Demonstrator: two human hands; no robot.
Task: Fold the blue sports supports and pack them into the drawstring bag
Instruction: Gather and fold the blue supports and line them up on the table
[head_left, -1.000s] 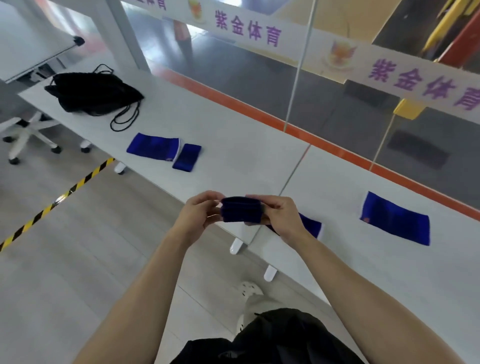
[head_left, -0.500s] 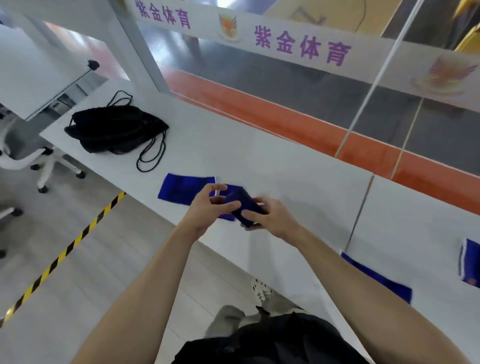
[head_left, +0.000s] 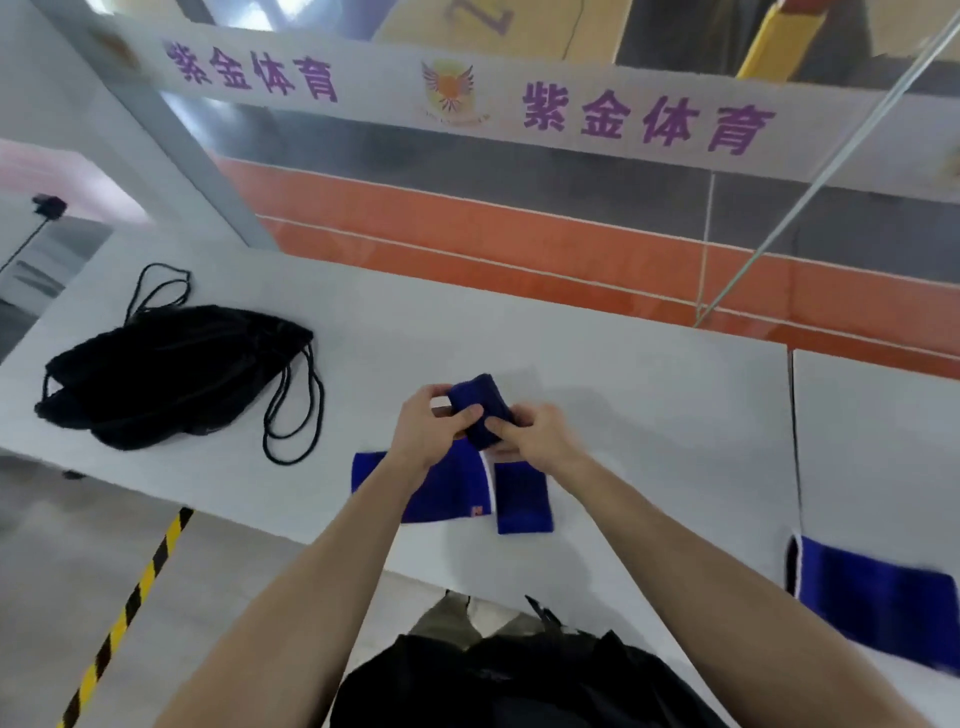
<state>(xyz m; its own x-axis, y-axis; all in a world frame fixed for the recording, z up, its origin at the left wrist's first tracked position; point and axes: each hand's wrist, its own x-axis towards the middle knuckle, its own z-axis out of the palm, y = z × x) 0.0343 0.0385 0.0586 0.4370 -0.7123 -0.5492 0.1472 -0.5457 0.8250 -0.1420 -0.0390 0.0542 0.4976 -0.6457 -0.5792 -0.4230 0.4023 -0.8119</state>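
A folded dark blue support (head_left: 480, 410) is held above the white table (head_left: 649, 415) by both hands. My left hand (head_left: 428, 431) pinches its left side and my right hand (head_left: 535, 436) grips its lower right end. Below the hands lie a flat blue support with a white edge (head_left: 447, 493) and a small folded blue support (head_left: 522, 499), side by side near the table's front edge. The black drawstring bag (head_left: 171, 371) lies at the left of the table, its cords (head_left: 293, 415) trailing to its right. Another flat blue support (head_left: 878, 597) lies at the far right.
A glass wall with a white banner (head_left: 467, 98) stands behind the table. A seam (head_left: 795, 441) divides this table from the one to its right. Yellow-black floor tape (head_left: 130, 608) runs at lower left. A camera on a stand (head_left: 49, 205) is at the far left.
The view has swung left and I have come up to the table; my hands carried the folded support over the two supports lying near the bag.
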